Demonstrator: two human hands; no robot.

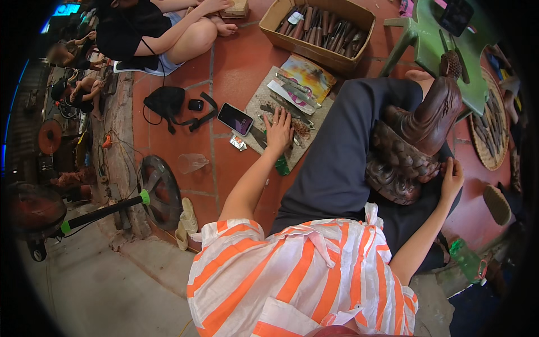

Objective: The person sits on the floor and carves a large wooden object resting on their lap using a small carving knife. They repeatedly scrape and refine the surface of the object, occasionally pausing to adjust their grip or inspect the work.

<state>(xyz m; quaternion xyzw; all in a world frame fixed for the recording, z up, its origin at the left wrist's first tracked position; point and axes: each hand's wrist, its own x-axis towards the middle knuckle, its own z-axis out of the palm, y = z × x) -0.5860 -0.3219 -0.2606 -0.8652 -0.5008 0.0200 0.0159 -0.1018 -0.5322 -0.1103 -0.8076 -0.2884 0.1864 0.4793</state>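
A dark brown carved wooden statue (435,126), a seated figure on a wide carved base, leans across my lap with its head up and to the right. My right hand (452,178) has its fingers curled at the right edge of that base, gripping it. Out to the left, my left hand (279,133) lies palm down with fingers spread over thin carving tools on a woven mat (264,92). Whether its fingertips touch a tool is hidden. Wood shavings (302,130) are scattered beside this hand, and a smartphone (236,119) rests at the mat's left edge.
Beyond the mat stands a cardboard box (353,17) full of wooden-handled chisels. A green plastic chair (418,39) is at far right, near a round woven tray (488,121) of tools. A black pouch (165,102), a standing fan (160,188) and another seated person (163,39) are leftward.
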